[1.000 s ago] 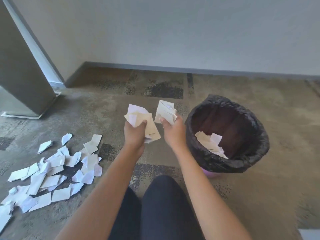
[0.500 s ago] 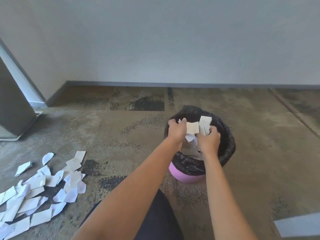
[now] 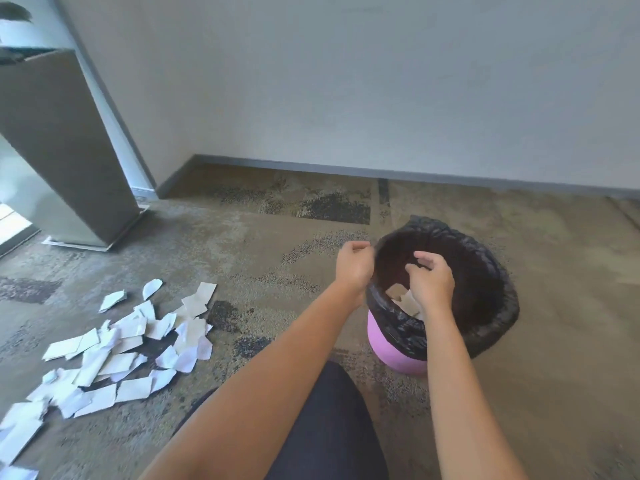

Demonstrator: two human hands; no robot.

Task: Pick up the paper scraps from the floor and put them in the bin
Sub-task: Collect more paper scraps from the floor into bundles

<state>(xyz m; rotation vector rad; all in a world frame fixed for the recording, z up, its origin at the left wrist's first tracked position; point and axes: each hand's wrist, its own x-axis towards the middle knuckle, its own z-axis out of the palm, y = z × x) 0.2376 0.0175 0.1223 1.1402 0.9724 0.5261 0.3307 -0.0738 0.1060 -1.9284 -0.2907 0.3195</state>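
Note:
A pink bin [image 3: 398,355] lined with a black bag [image 3: 485,271] stands on the carpet at centre right. Paper scraps [image 3: 405,297] lie inside it, partly hidden by my right arm. My right hand [image 3: 431,280] hovers over the bin's mouth with fingers loosely curled, holding nothing. My left hand [image 3: 355,263] is at the bin's left rim, fingers loosely curled and empty. A scattered pile of several white and beige paper scraps [image 3: 114,351] lies on the floor at the left.
A grey cabinet or panel [image 3: 59,150] stands at the back left beside a glass door. The wall and dark skirting [image 3: 381,171] run behind the bin. My dark-clothed knee [image 3: 325,427] is at the bottom centre. Patterned carpet [image 3: 554,375] extends right of the bin.
Both hands carried handfuls of scraps rightward over the bin and let them go; the scraps now lie inside. My left hand has drawn back to the rim.

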